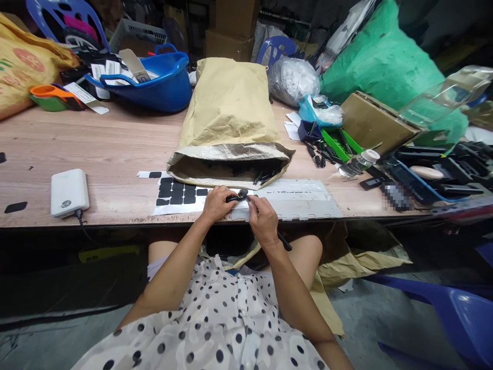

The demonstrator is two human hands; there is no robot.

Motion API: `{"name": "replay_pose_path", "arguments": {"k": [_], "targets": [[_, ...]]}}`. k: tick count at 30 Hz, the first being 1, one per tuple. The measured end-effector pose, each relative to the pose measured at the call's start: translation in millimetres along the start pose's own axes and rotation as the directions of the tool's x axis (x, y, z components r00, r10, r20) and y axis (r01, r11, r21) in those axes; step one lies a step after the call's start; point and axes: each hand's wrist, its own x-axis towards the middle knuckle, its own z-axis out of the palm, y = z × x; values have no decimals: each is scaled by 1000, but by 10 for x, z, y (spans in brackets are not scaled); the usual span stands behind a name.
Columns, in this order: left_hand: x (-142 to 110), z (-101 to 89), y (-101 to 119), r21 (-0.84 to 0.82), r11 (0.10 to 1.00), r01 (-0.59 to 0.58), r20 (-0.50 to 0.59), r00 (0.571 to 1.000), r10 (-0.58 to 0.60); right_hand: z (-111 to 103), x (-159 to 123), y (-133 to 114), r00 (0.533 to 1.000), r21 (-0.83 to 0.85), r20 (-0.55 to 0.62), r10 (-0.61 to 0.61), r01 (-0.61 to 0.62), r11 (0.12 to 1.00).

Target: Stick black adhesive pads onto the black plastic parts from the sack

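My left hand [219, 203] is closed on a small black part with a round head [243, 193], just above the table's front edge. Close beside it, my right hand [263, 218] is closed round a slim tool with a black handle [285, 241], whose end sticks out below the wrist. The tool's tip is near the round head; whether they touch I cannot tell. Under the hands lies a sheet of black rounded stickers [176, 193] beside a pale flat board [304, 198]. Just beyond, a tan paper sack [231, 103] lies with its mouth towards me, black pieces inside.
A white power bank [69, 192] with a cable sits at left. Behind it stands a blue basin [165, 82] of boxes. At right are a green tray [341, 144], a clear bottle [358, 163], a cardboard box [379, 121] and a blue-rimmed tray [419, 182] of black parts.
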Motion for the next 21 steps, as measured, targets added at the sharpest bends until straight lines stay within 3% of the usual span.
{"name": "replay_pose_path", "arguments": {"k": [6,11,18,21], "targets": [[-2,-8,-2,-34,999,6,-20,1000,-7,-12,16,-107,999,30,-26,-33,33,999],[-15,-19,18,-96,994,60,-55,996,-65,31,-21,-148,995,-20,96,-12,14,1000],[-15,-8,8,-218,975,47,-104,992,-71,52,85,58,999,-62,2,41,-41,997],[-23,-11,-26,-387,919,79,-210,963,-171,91,145,189,995,-139,-17,100,-102,985]]}}
